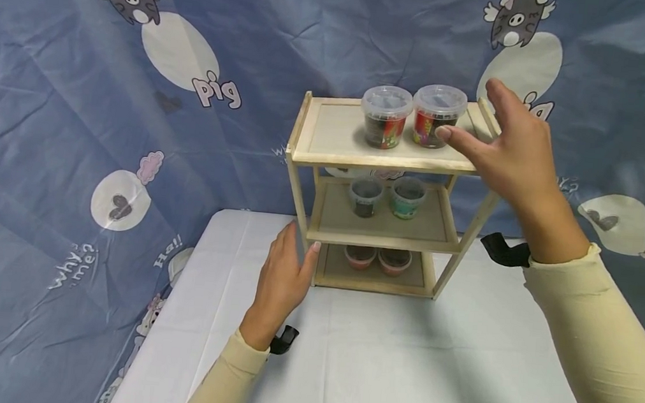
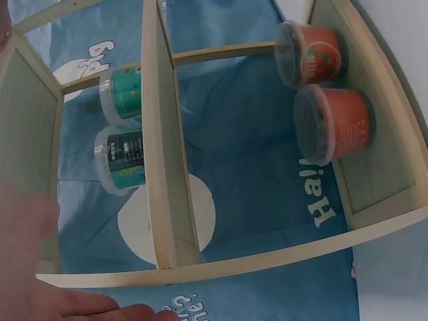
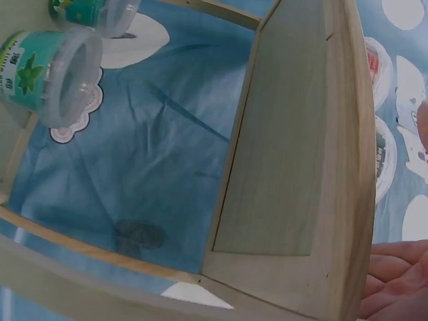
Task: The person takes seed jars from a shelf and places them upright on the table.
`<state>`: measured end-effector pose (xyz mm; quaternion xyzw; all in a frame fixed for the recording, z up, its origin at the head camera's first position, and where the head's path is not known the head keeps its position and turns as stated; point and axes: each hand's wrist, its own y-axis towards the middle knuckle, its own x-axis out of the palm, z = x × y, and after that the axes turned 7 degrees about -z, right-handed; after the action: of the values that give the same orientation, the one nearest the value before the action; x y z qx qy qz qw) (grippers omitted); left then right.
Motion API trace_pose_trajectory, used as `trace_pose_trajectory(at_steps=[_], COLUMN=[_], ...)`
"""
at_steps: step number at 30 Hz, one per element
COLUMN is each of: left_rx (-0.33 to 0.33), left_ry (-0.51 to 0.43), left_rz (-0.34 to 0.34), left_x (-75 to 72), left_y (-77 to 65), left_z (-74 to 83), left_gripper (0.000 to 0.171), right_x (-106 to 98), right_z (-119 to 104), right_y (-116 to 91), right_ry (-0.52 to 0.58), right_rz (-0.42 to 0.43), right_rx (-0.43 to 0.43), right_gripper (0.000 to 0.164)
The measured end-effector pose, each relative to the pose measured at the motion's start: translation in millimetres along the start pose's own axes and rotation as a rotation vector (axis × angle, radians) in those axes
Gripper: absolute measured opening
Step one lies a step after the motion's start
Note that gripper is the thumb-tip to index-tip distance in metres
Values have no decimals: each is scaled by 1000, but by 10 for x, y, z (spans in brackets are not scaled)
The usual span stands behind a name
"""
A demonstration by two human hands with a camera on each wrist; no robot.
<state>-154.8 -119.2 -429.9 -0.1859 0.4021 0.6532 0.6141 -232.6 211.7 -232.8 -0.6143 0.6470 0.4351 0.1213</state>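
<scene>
A small three-tier wooden shelf rack (image 1: pixel 331 132) stands in front of me. On its top tier are two clear-lidded tubs, the left tub (image 1: pixel 386 117) and the right tub (image 1: pixel 437 117), both with dark and red sides. My right hand (image 1: pixel 519 151) is at the top right end, thumb and fingers spread apart, the thumb overlapping the right tub in the head view. Beside the left post, my left hand (image 1: pixel 284 278) has its fingers extended along the frame and holds nothing. In the left wrist view its fingers lie just outside the side rail (image 2: pixel 221 264).
Two green tubs, one left (image 1: pixel 366 196) and one right (image 1: pixel 408 198), sit on the middle tier. Two red tubs, one nearer (image 2: pixel 332 124) and one farther (image 2: pixel 311 53), stand on the bottom tier. A white cloth (image 1: pixel 355 358) covers the table; a blue printed curtain (image 1: pixel 290 39) hangs behind.
</scene>
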Motion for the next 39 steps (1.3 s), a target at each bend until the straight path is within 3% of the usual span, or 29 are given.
trace_pose_trajectory(at_steps=[7,15,25,32,39], left_rx=[-35,-6,5,14,4], left_ry=[15,71,175,269,285], left_rz=[-43,-61,-13,-35,-56], left_x=[-33,-28,-123,-218,-285], left_y=[69,103,217,372,477], left_z=[2,32,24,48,70], left_gripper=[78,62,50,40,41], right_x=[-6,29,57,82,74], right_z=[-73,-96,-126,-132,-129], right_y=[172,257,389,428,429], right_ry=[-13,-33,-81,-116,-97], right_rz=[-58,-144,-167,-208,-221], right_rx=[22,120,89,108,101], right_gripper=[96,103,101,102,99])
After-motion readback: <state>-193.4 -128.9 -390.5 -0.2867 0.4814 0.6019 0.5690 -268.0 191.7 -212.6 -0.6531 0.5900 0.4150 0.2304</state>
